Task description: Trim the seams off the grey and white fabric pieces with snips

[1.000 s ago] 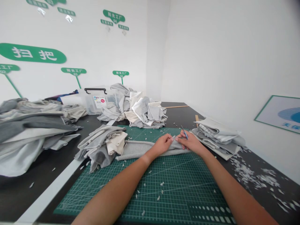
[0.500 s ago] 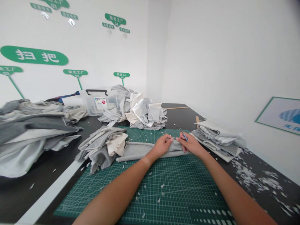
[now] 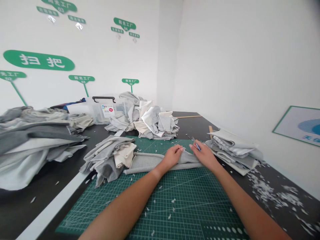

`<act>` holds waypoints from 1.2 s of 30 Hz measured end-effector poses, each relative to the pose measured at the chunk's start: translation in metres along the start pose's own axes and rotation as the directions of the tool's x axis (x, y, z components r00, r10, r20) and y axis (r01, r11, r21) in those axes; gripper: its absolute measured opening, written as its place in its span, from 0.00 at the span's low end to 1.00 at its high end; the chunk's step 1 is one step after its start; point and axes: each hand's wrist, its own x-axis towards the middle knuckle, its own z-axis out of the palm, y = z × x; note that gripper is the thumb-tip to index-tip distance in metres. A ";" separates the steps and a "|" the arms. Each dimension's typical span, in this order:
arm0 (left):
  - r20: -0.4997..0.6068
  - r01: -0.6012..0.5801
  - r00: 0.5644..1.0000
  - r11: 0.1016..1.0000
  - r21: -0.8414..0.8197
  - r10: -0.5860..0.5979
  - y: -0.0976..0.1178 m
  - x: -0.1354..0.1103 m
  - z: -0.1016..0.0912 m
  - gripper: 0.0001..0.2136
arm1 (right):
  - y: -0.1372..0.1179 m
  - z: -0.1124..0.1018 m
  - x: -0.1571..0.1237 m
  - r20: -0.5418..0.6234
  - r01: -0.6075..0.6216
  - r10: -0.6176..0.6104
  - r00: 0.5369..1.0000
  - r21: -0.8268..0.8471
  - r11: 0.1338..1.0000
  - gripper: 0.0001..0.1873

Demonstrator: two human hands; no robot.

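A grey cloth (image 3: 147, 162) lies stretched sideways across the green cutting mat (image 3: 190, 196). My left hand (image 3: 173, 156) is closed in a pinch on the cloth's upper edge. Just to its right, my right hand (image 3: 205, 155) is wrapped around small blue-handled snips (image 3: 198, 146), whose thin metal tips point up and away. A gap separates the two hands, with the right one by the cloth's right end. Whether the right fingers also touch the fabric is hidden. Against the cloth's left end rests a heap of grey and cream cloths (image 3: 107, 158).
Folded cloths (image 3: 231, 150) are stacked to the right, near white scraps (image 3: 270, 190). Behind the mat stand a cloth pile (image 3: 157, 121) and a clear plastic box (image 3: 97, 111). A large grey pile (image 3: 32, 143) covers the left side. A wooden strip (image 3: 188, 116) lies at the back.
My right hand has moved slightly right, away from my left, and the snips have tilted. My left hand keeps its pinch on the cloth. The view has shifted a little.
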 end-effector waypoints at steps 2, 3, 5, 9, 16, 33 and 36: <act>0.001 -0.004 1.000 1.000 -0.011 0.004 0.000 0.000 0.000 0.14 | -0.002 0.001 0.000 -0.010 0.014 -0.015 1.000 -0.024 1.000 0.20; 0.003 -0.007 1.000 1.000 -0.019 0.007 -0.001 0.000 0.000 0.14 | -0.002 0.002 -0.001 0.000 0.021 -0.021 1.000 -0.029 0.999 0.20; 0.008 -0.014 1.000 0.999 -0.037 0.015 -0.001 0.000 -0.001 0.14 | -0.004 0.004 -0.003 0.040 0.028 -0.027 0.999 -0.029 0.999 0.20; 0.013 -0.028 0.999 0.997 -0.076 0.030 -0.001 0.002 -0.003 0.14 | -0.007 0.008 -0.008 0.124 0.010 -0.008 0.992 -0.016 1.000 0.19; 0.006 0.004 1.000 0.988 -0.155 -0.003 0.000 0.002 -0.004 0.14 | 0.000 0.012 -0.006 0.182 -0.040 0.035 0.983 0.021 0.999 0.20; 0.006 0.026 1.000 0.977 -0.210 -0.026 -0.002 0.003 -0.005 0.15 | -0.006 0.008 -0.010 0.229 -0.145 0.116 0.966 0.115 0.983 0.21; 0.002 0.040 0.999 0.975 -0.216 -0.040 -0.002 0.004 -0.005 0.14 | -0.005 0.007 -0.010 0.221 -0.159 0.125 0.967 0.143 0.977 0.21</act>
